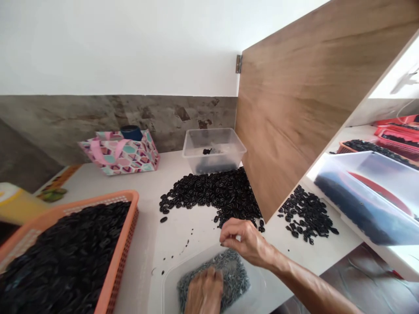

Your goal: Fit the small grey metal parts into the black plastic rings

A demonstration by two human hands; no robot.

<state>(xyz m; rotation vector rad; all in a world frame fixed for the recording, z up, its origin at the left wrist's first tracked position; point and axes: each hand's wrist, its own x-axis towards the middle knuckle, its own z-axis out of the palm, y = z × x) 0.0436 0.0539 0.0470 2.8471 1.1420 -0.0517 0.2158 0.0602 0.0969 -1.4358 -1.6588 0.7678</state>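
My left hand (204, 290) is down in a clear plastic tub, its fingers bunched and curled against a heap of small grey metal pieces (234, 270). Its fingertips are hidden and a little blurred. Above the tub's far right side, my right hand (244, 240) is closed in a pinch, thumb against fingers. Whatever it may hold is too small to make out. Just beyond it spreads a pile of black oval pieces with holes (216, 189), loose on the white table (183, 231).
An orange basket (132, 218) full of black pieces stands at left. Behind the pile are a clear bin (214, 150) and a patterned bag (131, 155). A hinged wooden panel (294, 96) juts in at right, with more black pieces (307, 213) and a translucent bin (360, 209) beyond.
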